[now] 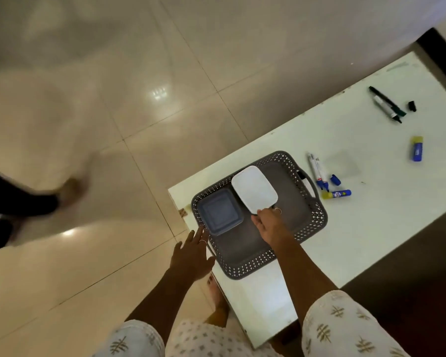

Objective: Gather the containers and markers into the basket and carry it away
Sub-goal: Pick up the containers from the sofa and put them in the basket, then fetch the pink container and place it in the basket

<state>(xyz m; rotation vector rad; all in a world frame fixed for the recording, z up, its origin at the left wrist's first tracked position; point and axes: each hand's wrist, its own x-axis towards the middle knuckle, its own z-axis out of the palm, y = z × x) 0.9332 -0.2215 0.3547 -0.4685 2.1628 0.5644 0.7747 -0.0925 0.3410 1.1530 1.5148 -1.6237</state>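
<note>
Two containers sit in the basket; right hand pinches the white container, left hand fingers spread by the rim

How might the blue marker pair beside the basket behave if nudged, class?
The blue markers look round-barrelled, so they would probably roll on the smooth white table. They seem slim and light, likely stiff. One blue cap lies loose, so ink may smear.

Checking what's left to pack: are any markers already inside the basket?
No: the basket holds only the blue container and the white lid; the markers lie on the table.
</note>
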